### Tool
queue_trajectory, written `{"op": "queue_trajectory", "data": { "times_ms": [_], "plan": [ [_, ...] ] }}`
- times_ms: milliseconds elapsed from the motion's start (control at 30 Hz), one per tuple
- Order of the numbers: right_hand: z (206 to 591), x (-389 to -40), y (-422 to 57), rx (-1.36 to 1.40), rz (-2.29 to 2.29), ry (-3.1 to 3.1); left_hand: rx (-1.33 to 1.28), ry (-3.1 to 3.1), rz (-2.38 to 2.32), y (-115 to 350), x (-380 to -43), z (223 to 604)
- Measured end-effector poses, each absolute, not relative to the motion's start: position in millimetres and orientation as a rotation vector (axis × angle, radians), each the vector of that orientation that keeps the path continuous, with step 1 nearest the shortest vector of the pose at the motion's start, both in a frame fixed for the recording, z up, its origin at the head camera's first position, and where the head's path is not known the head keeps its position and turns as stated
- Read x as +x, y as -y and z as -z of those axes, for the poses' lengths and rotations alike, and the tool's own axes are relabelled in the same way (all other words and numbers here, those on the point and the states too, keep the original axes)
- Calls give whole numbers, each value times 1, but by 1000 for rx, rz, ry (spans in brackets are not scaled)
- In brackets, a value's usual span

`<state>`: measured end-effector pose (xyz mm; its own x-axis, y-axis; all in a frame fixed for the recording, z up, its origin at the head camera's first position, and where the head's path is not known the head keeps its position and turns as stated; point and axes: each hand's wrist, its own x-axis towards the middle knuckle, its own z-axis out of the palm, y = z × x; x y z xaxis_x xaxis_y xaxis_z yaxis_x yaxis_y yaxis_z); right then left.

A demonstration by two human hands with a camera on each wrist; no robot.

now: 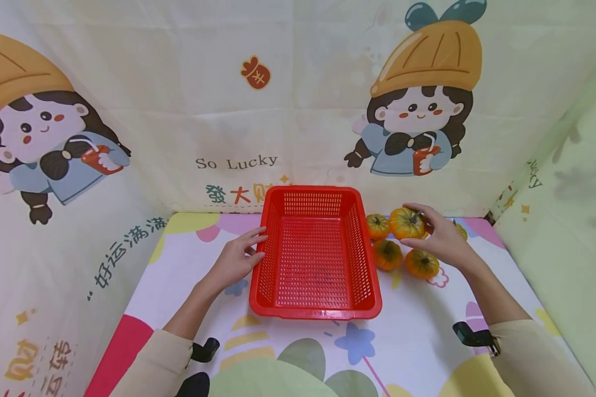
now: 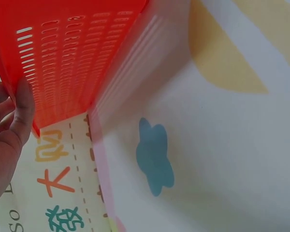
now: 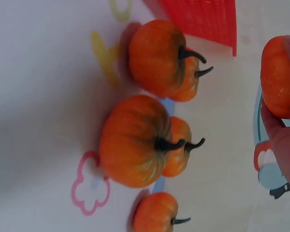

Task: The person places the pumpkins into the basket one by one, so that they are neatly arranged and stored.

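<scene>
A red plastic basket [image 1: 315,315] with slotted walls stands on the table, nothing inside it. My left hand [image 1: 235,259] pinches its left rim, the thumb on the outer wall and the fingers over the edge, as the left wrist view shows. To the right of the basket, my right hand [image 1: 439,234] grips a small orange pumpkin [image 1: 406,223] between thumb and fingers. In the right wrist view this held pumpkin [image 3: 279,77] is raised above the others. Below it several more pumpkins sit on the table, among them one near the basket [image 1: 387,255] and one nearer me [image 1: 421,263].
A patterned cloth [image 1: 407,331] covers the table. Cartoon-printed fabric [image 1: 323,71] hangs as walls at the back and both sides. One pumpkin [image 1: 378,226] stands close by the basket's right wall; another [image 1: 459,230] is partly hidden behind my right hand.
</scene>
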<state>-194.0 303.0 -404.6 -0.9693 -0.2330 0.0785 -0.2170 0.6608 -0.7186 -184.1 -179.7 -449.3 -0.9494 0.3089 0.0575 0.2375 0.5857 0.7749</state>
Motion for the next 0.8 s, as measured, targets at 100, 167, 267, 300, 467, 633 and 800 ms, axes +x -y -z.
{"op": "queue_trajectory", "data": {
  "times_ms": [100,167,267,300,467,633,800],
  "plan": [
    [402,-200,-292,-425,1209,-2849,476,-2728,-1301,180,-185,450],
    [401,-204,-284,-440,1213,-2835,475,-2728,-1298,180,-186,450],
    [398,-210,-272,-432,1227,-2799,465,-2722,-1300,181,-186,450],
    [397,-212,-268,-424,1237,-2782,461,-2720,-1299,181,-186,450],
    [393,-223,-252,-442,1233,-2743,464,-2722,-1296,181,-186,449],
    [393,-234,-238,-443,1212,-2706,479,-2725,-1289,180,-187,448],
    [394,-242,-222,-412,1168,-2682,470,-2723,-1279,179,-188,448]
  ]
}}
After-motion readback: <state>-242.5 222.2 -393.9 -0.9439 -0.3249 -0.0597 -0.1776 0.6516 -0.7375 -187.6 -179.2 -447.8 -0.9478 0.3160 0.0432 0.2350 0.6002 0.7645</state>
